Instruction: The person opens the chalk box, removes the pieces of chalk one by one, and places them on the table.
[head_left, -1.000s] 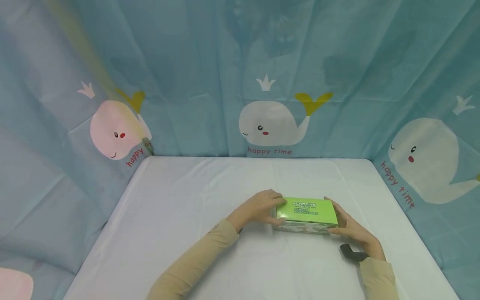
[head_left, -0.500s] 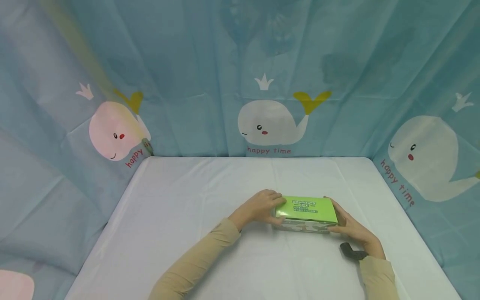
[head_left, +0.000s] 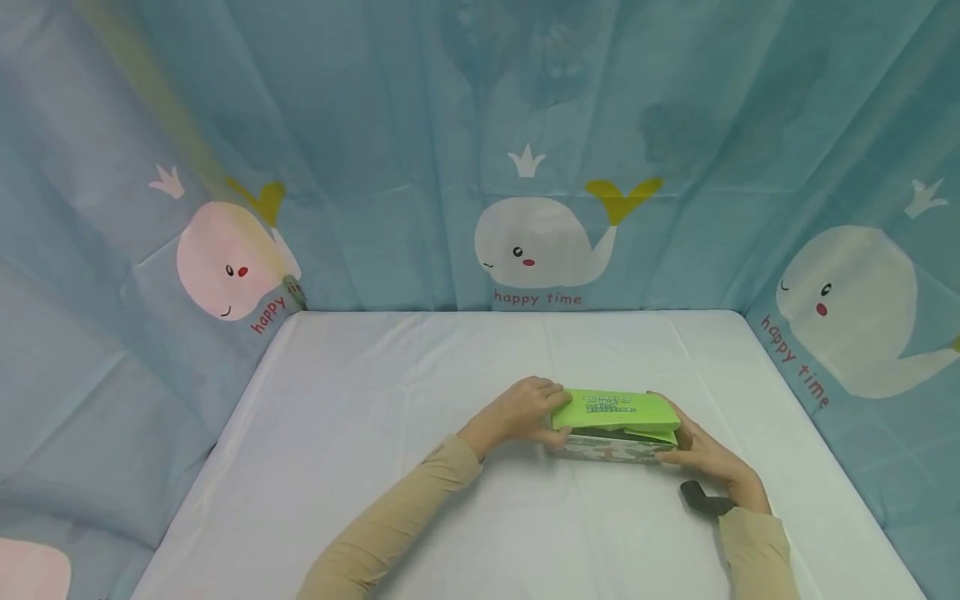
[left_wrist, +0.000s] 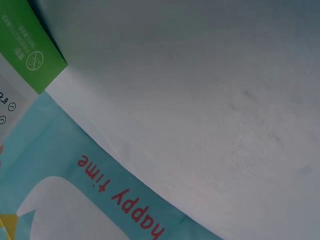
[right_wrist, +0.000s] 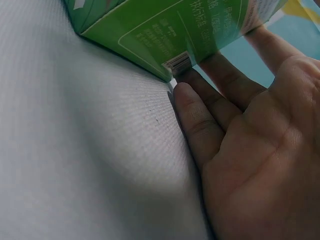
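A cardboard box (head_left: 615,451) with a camouflage-patterned front lies at right of centre in the head view. Its bright green lid (head_left: 611,404) is raised along the near edge, with a dark gap under it and a green flap folded at the right. My left hand (head_left: 521,412) holds the box's left end, fingers over the lid's corner and thumb near the front edge. At the right end my right hand (head_left: 705,454) holds it, thumb in front and fingers behind. The right wrist view shows fingers (right_wrist: 197,117) against the green, barcoded end. The box's contents are hidden.
A white cloth (head_left: 405,367) covers the table. Blue curtains (head_left: 375,167) printed with whales enclose its back and both sides. A black wrist device (head_left: 705,500) sits by the right sleeve (head_left: 753,550).
The lid, lying flat on the box before, has lifted along its near edge, opening a dark gap and showing a flap. Both hands have stayed at the box's ends.
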